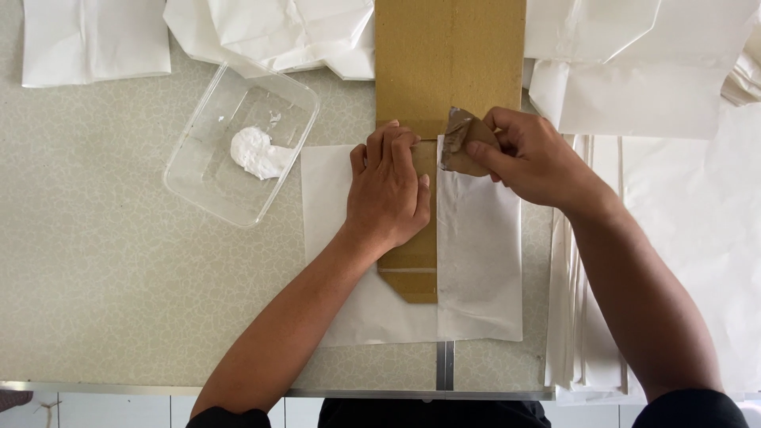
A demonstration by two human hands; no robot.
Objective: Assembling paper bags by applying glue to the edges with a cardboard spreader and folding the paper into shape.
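Note:
A long brown cardboard board (449, 55) lies lengthwise on a white paper sheet (479, 261) in the middle of the table. My left hand (388, 190) presses flat on the board, fingers together, palm down. My right hand (533, 158) pinches a small brown cardboard scrap (466, 143) smeared with grey-white paste, its edge touching the paper's top edge beside the board. To the left sits a clear plastic tray (198, 162) holding a blob of white paste (258, 153).
A stack of white paper sheets (674, 254) lies on the right, with folded white paper pieces (95, 40) along the far edge. The table's metal front rim (103, 387) runs along the bottom.

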